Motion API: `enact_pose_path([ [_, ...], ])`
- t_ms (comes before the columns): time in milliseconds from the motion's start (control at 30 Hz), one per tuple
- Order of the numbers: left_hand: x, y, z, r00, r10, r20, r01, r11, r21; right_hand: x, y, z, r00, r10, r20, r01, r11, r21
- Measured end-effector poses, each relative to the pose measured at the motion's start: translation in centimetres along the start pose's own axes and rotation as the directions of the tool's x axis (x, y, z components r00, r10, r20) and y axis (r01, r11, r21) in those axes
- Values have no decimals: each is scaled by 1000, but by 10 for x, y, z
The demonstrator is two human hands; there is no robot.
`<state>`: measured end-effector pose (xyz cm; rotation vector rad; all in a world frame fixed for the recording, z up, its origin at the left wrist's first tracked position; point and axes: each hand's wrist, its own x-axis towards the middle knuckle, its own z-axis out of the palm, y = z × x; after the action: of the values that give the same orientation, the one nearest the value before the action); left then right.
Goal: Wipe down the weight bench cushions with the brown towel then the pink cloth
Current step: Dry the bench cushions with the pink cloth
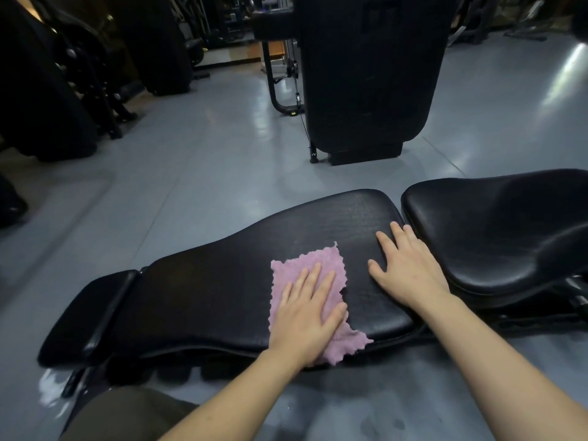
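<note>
Pink cloth [307,275] lies flat under left hand [307,316], fingers spread; right hand [410,265] rests spread on back cushion [222,281], just right.

place: gym | padded weight bench [222,281] | black exercise machines [366,74] | grey floor [206,148]

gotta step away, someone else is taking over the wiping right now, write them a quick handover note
Left hand: flat, palm down on the pink cloth, pressing it to the long cushion near its front edge.
Right hand: open, empty, resting flat on the same cushion near the gap to the seat cushion.
Brown towel: not in view.
Done: the job is on the pink cloth pass; whether the brown towel pass is finished cannot be told from this view.
Left: likely the rest of the long cushion, the small end pad and the seat cushion.
</note>
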<state>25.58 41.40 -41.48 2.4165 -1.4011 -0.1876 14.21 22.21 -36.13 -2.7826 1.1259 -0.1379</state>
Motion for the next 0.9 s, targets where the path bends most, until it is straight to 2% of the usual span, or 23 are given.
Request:
enact_pose_path([
  [300, 31, -12, 0, 1000, -10, 21, 10, 999, -42, 1, -1, 6, 999, -20, 26, 23, 995, -98],
  [900, 151, -66, -3, 996, -85, -25, 85, 996, -6, 2, -4, 9, 998, -43, 41, 48, 989, -139],
])
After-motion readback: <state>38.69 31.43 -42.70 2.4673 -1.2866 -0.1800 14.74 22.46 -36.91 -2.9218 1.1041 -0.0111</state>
